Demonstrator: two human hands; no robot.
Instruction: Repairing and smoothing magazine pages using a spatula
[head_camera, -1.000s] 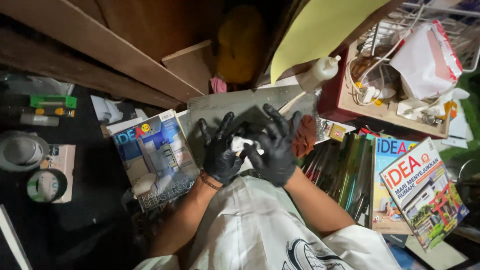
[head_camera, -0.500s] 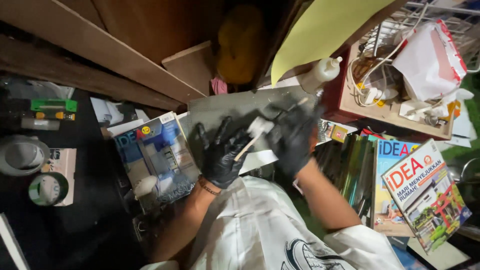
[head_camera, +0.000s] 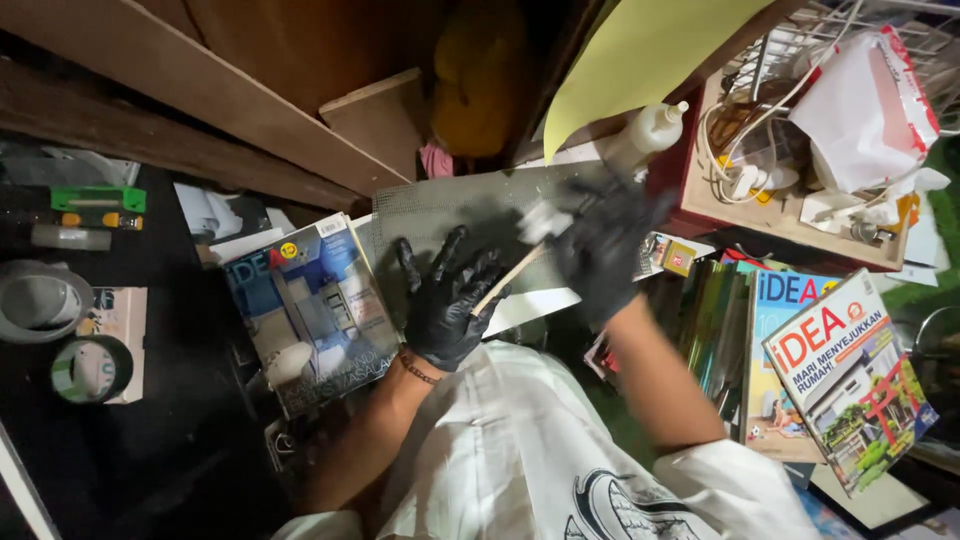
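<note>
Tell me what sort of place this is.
Probably a cluttered home craft corner: tape rolls on a dark table, magazines stacked about, a glue bottle beside a wooden box of cables.

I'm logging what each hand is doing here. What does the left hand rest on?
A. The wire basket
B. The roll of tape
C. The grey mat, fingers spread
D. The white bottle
C: the left hand, in a black glove, lies flat with fingers spread on the grey mat, while the right hand holds a thin wooden stick above it.
</note>
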